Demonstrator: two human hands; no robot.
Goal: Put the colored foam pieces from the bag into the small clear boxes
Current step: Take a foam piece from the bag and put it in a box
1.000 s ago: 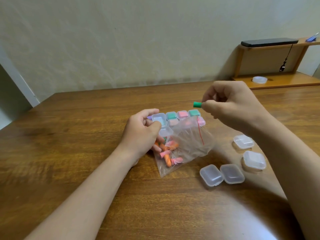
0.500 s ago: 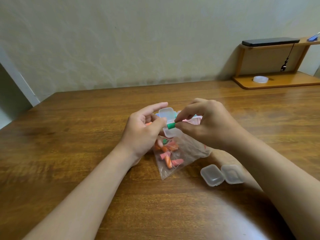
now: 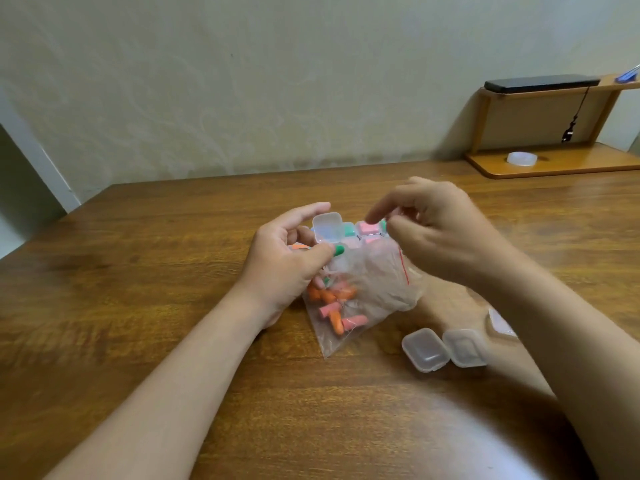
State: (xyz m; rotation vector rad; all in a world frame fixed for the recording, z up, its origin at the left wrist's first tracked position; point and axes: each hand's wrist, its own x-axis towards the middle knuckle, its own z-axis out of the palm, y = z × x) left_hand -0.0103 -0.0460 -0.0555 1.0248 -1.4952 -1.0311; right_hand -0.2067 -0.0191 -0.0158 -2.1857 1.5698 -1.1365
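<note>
The left hand [image 3: 287,261] has thumb and fingers curled on one green cylindrical foam piece [image 3: 337,250]. It pinches the piece just below a small clear plastic box with its lid up [image 3: 326,228], and its fingers touch that box's left side. The right hand [image 3: 436,233] hovers above the far boxes, fingers loosely curled and forefinger reaching out. It is blurred, but I see nothing in it.

Under both hands, one clear plastic zip bag with a red seal line [image 3: 377,282] lies on the brown wooden table [image 3: 138,271]. Its near corner is heaped with orange and pink foam pieces [image 3: 334,306], with a bit of green among them. They overlap too much for a sure count, though I make out at least three orange and three pink.

Behind the bag sits a cluster of filled clear boxes [image 3: 367,228]. Four show plainly, one green inside and three pink or pale pink, and a fifth, greenish, peeps past the right thumb.

Nearer me on the right, two closed clear boxes [image 3: 424,349] sit touching side by side. A third clear box [image 3: 500,322] is half hidden under the right forearm.

In the far right corner stands a two-tier wooden shelf [image 3: 554,168]. One flat black device [image 3: 540,84] lies on top and one white round object [image 3: 522,158] on the lower board.
</note>
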